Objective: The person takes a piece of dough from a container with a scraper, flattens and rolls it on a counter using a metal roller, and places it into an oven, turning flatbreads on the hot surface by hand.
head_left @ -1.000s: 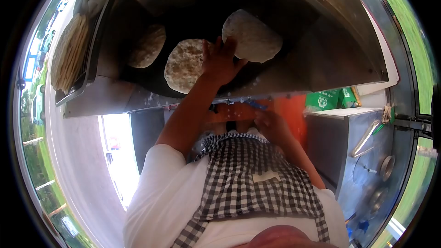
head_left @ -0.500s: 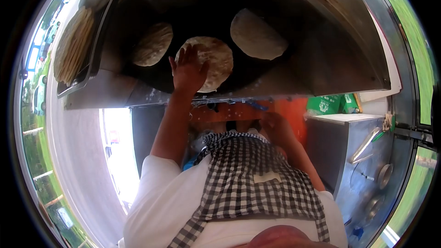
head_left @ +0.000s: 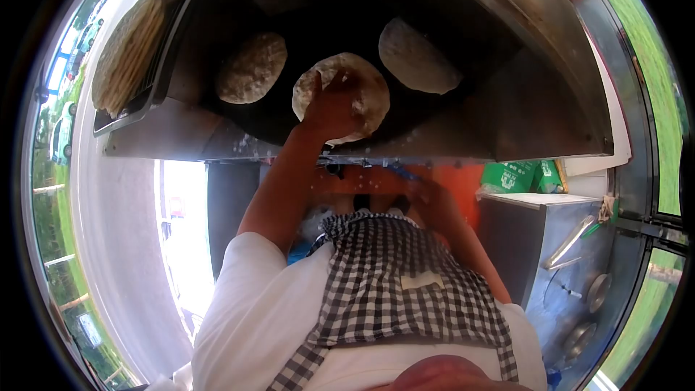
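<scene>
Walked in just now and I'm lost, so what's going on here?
Someone in a checked apron has their left hand on the middle flatbread on a dark griddle. The left flatbread and right flatbread lie apart from it, untouched. The right hand is lower, near the front; whether it holds anything is unclear. A flatbread stack sits off to the left.

Right of the grip [head_left: 337,105]: steel cabinet [head_left: 507,235], pale-topped. Farther right: dark-framed window [head_left: 672,174] facing grass [head_left: 637,65]. Far left of the grip: second window [head_left: 49,224], parked car [head_left: 64,137] outside; adjoining grey surface [head_left: 116,232], possibly a wall. Below left of the grip: overexposed daylight opening [head_left: 187,224].
</scene>
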